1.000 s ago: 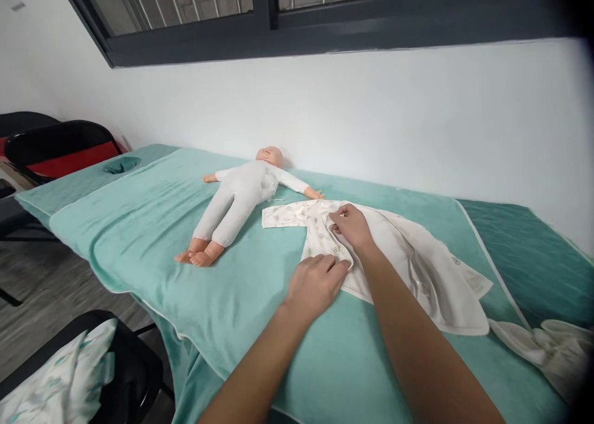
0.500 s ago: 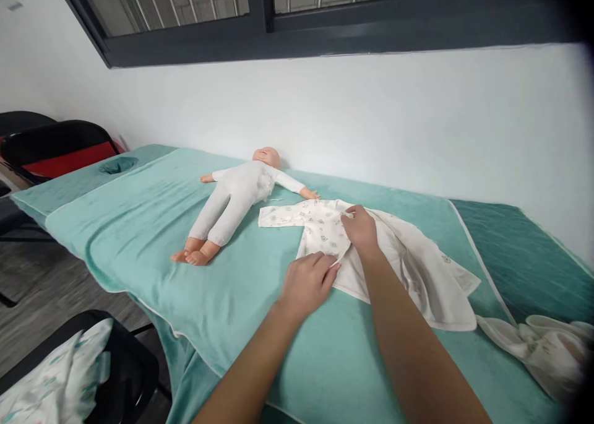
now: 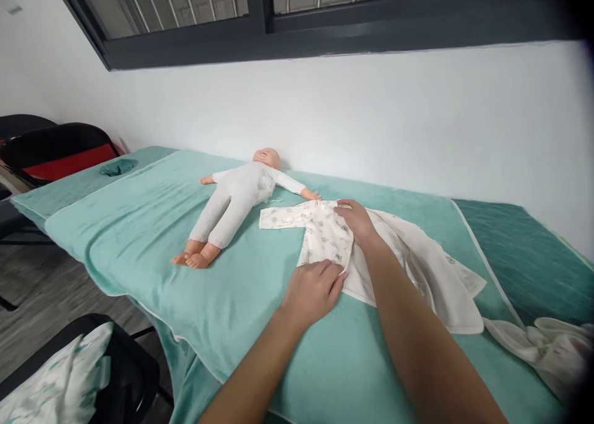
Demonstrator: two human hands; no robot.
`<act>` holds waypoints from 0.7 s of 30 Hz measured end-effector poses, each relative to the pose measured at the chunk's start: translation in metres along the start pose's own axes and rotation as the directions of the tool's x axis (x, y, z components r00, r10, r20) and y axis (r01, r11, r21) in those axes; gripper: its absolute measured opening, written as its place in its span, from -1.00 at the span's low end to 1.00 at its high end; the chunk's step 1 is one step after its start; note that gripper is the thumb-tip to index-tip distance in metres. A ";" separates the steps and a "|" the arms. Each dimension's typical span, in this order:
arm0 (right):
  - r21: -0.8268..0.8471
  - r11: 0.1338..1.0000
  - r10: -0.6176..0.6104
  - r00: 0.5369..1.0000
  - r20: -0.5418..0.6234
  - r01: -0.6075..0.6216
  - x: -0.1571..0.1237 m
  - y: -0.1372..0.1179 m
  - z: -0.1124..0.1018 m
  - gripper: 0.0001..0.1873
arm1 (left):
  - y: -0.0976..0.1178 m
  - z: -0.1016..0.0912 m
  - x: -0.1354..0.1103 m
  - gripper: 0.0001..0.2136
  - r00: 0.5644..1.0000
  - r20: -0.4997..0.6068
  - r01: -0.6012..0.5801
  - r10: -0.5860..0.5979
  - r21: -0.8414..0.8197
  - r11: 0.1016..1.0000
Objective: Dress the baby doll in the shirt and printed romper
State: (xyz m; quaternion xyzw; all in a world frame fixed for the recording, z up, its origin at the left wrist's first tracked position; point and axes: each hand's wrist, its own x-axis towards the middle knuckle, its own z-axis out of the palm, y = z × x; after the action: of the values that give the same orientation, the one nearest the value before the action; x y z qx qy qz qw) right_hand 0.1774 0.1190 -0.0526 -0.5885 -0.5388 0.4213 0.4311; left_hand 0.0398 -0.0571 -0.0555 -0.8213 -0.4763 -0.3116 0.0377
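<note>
While my left hand (image 3: 313, 293) stays at the near edge of the printed white shirt (image 3: 325, 232), my right hand (image 3: 357, 221) now lies flatter near the neckline, where half a second ago it pinched the front edge. I cannot tell whether either hand grips fabric. The shirt lies on the green cover (image 3: 139, 226), right of the doll (image 3: 244, 186). Its long axis runs upper left to lower right; one sleeve points left, toward the doll's legs.
</note>
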 end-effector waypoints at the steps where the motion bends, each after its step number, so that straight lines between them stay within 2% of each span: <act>1: 0.053 0.999 0.003 1.000 0.019 -0.004 0.004 -0.001 0.001 -0.48 | 0.000 0.000 0.000 -0.79 1.000 -0.002 0.007 -0.007 0.002 1.000; 6: 0.261 0.965 -0.006 0.991 0.135 -0.029 0.017 -0.005 0.000 -0.40 | 0.000 0.001 0.004 -0.81 1.000 0.001 0.018 -0.018 0.042 0.999; 10: 0.320 0.946 0.002 0.983 0.186 -0.062 0.018 -0.004 -0.006 -0.34 | 0.000 0.001 0.005 -0.83 1.000 0.012 -0.009 0.009 0.042 0.999; 15: 0.268 0.963 0.000 0.990 0.141 -0.039 0.010 -0.002 -0.008 -0.38 | -0.002 0.003 0.004 -0.83 0.996 -0.054 0.077 -0.077 0.009 0.997; 18: 0.173 0.984 0.010 0.994 0.110 -0.029 0.003 -0.001 -0.013 -0.43 | -0.004 0.003 0.003 -0.82 0.976 -0.107 0.185 -0.192 -0.074 0.980; 21: 0.106 0.994 0.021 0.992 0.126 -0.034 -0.003 0.001 -0.023 -0.50 | -0.005 -0.001 0.003 -0.81 0.948 -0.096 0.282 -0.305 -0.197 0.939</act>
State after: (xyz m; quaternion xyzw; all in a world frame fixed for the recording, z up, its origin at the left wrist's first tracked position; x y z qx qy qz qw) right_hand 0.1997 0.1148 -0.0471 -0.5443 -0.5330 0.4915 0.4220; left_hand 0.0366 -0.0524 -0.0540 -0.7199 -0.5601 -0.4064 -0.0541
